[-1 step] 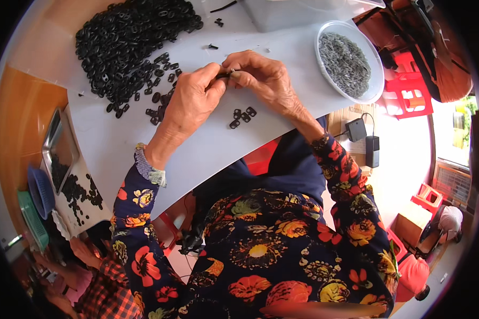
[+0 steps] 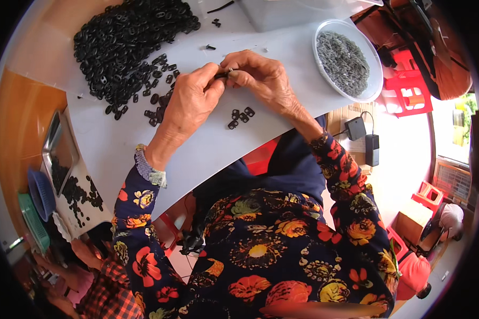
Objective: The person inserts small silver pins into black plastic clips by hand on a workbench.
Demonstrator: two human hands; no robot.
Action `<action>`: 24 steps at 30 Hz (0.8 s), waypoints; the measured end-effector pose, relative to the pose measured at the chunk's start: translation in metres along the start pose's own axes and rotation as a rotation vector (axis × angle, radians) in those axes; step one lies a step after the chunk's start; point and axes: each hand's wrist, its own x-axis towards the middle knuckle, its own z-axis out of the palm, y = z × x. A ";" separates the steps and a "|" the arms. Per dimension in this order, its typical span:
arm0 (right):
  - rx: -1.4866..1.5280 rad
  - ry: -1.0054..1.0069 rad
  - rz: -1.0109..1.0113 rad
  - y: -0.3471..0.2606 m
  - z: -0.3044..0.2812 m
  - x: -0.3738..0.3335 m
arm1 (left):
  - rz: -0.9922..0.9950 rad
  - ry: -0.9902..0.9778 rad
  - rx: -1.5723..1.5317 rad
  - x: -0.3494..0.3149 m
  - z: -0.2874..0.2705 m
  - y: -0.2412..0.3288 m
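Note:
Above the pale table my two hands meet, fingertips touching. My left hand [image 2: 190, 98] is closed, pinching a small black piece [image 2: 222, 75] between thumb and fingers. My right hand [image 2: 262, 80] is closed at the other end of that piece, its thumb and fingers pressed around a tiny silvery metal part [image 2: 230, 69]. The fingers cover most of both. Just below my right hand lies a small group of black oval pieces with holes [image 2: 241, 117]. More loose black pieces [image 2: 155, 114] are spread beside my left wrist.
A big heap of black pieces [image 2: 127, 48] fills the far left. A round clear tub of small metal parts [image 2: 341, 66] stands at the right, a clear plastic bin [image 2: 287, 16] behind. At left are a metal tray [image 2: 52, 143], a blue basket [image 2: 40, 191] and co-workers.
The scene sits a few pixels lower-right in the earlier frame. Both hands keep the same pinch on the small parts.

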 end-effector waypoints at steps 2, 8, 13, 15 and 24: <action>-0.028 0.037 0.035 -0.001 0.002 0.000 | 0.039 0.115 -0.052 0.000 0.007 0.004; 0.026 0.072 0.080 -0.006 0.002 -0.002 | 0.045 0.168 -0.223 -0.002 0.013 0.005; 0.011 0.074 0.087 -0.010 0.003 -0.001 | -0.007 0.131 -0.334 -0.004 0.009 -0.004; 0.020 0.084 0.091 -0.010 0.003 -0.002 | -0.056 0.111 -0.388 -0.003 0.007 -0.004; 0.009 0.065 0.090 -0.004 0.003 0.001 | 0.039 0.190 -0.245 -0.003 0.013 -0.001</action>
